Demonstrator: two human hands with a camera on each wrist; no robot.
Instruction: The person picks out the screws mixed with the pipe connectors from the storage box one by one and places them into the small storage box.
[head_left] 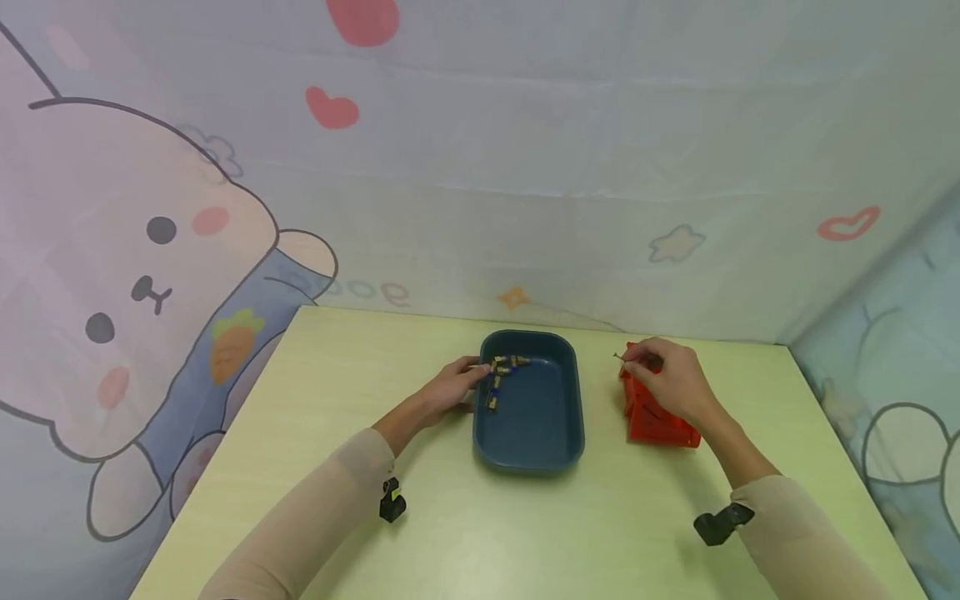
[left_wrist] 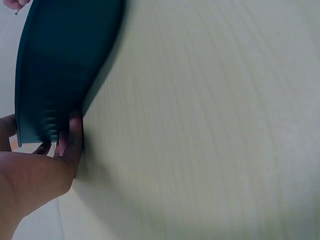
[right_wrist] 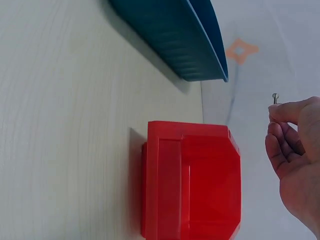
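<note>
Spreading over the upper half of the head view and down both sides, a pale cloth backdrop [head_left: 525, 167] bears soft printed hearts, stars and a large cartoon animal at the left, with faint creases running across it. Below it, filling the lower middle, lies a pale yellow tabletop [head_left: 360, 358], smooth with fine wood-grain streaks. At the lower left and lower right, beige sleeves [head_left: 330, 483] reach in. Just below the centre sits a blue-green basin [head_left: 532, 429], a deep rounded rectangle with a thin rim. To its right stands a glossy red bin [head_left: 660, 427], angular, with chamfered corners in the right wrist view. The left hand [head_left: 454, 383] grips the basin's left edge, thumb at the rim and fingers against the outer wall. The right hand [head_left: 670, 375] is nearly closed, in front of the bin's upper part in the head view; its thumb and fingertips pinch a small metal screw. Black wrist cameras [head_left: 392, 500] hang by the cuffs. Several brass-coloured fittings [head_left: 520, 361] with blue parts lie in the basin's upper left, next to the left thumb. The screw [head_left: 618, 357], thin and round-headed, projects leftward from the right fingertips, between basin and bin.
</note>
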